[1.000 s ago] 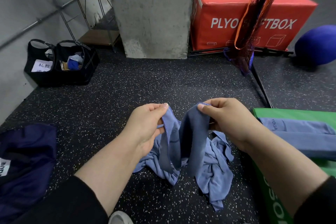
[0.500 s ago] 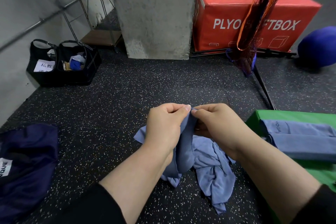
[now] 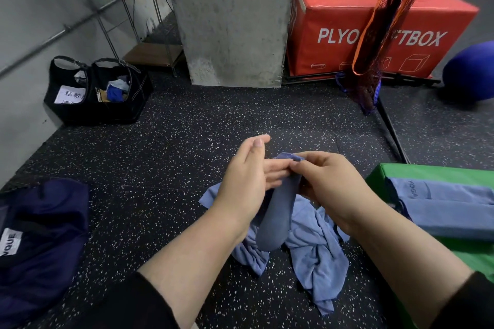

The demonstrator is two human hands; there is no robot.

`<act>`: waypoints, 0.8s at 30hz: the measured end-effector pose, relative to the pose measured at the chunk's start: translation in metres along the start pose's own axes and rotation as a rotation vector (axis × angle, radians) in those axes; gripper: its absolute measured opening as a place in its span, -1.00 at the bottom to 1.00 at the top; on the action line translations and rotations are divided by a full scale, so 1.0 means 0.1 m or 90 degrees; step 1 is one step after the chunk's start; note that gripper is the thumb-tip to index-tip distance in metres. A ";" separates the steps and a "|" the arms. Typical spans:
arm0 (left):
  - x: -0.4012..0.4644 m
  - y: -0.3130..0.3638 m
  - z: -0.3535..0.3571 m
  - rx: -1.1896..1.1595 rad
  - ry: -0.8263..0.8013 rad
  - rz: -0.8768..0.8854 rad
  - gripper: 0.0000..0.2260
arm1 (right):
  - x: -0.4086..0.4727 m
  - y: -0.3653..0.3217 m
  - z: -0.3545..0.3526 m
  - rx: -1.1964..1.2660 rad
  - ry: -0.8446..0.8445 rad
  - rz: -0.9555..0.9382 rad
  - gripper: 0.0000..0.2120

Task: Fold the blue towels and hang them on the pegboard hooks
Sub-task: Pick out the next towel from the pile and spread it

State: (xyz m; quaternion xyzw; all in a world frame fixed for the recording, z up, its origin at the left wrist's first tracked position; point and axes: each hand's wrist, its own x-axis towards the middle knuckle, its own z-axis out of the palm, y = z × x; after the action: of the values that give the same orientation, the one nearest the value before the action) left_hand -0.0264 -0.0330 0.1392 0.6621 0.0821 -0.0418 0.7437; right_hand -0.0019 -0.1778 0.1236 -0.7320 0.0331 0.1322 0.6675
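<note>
A crumpled blue towel lies on the speckled black floor in front of me, its upper edge lifted. My right hand pinches that doubled edge at the top. My left hand is beside it with thumb and forefinger straight and raised, the other fingers lying against the hanging fold. Folded blue towels, one marked YOGA, lie on a green block at the right. No pegboard is in view.
A concrete pillar stands ahead, a red plyo box and a hanging net bag to its right. Black bags sit by the left wall under a wire shelf. Dark navy cloth lies at the left. A blue ball rests far right.
The hands came together, joining the two towel corners. The right hand now pinches both, and the left thumb and forefinger have opened and lifted off the edge.
</note>
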 end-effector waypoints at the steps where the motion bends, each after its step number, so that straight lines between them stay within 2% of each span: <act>1: 0.02 0.00 -0.02 0.043 0.022 0.012 -0.76 | 0.00 0.00 -0.01 -0.032 0.006 -0.010 -0.77; 3: 0.10 -0.01 -0.12 0.221 0.088 0.089 -0.81 | 0.01 -0.02 -0.03 -0.117 0.000 -0.035 -0.75; 4: 0.14 0.00 -0.18 0.317 0.082 0.128 -0.79 | 0.00 -0.04 -0.04 -0.152 -0.015 -0.051 -0.76; 6: 0.16 -0.01 -0.26 0.432 -0.060 0.133 -0.65 | -0.04 -0.11 -0.08 -0.181 -0.053 -0.083 -0.77; 8: 0.16 -0.05 -0.29 0.418 -0.188 0.072 -0.68 | -0.06 -0.18 -0.12 -0.206 -0.071 -0.111 -0.77; 12: 0.20 -0.16 -0.32 0.454 -0.194 0.079 -0.89 | -0.09 -0.25 -0.21 -0.311 -0.037 -0.138 -0.76; 17: 0.19 -0.17 -0.45 0.498 -0.236 0.054 -0.74 | -0.10 -0.25 -0.31 -0.395 0.060 -0.159 -0.77; 20: 0.17 -0.18 -0.55 0.548 -0.203 0.004 -0.77 | -0.10 -0.26 -0.41 -0.377 0.121 -0.177 -0.77; 24: 0.16 -0.21 -0.73 0.615 -0.073 -0.042 -0.91 | -0.14 -0.27 -0.52 -0.374 0.179 -0.176 -0.78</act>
State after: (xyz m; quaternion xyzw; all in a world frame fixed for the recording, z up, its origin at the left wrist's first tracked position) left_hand -0.0196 0.0379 0.1080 0.9253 0.0328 -0.1350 0.3528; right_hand -0.0016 -0.2282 0.1569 -0.9015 -0.0146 -0.0575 0.4287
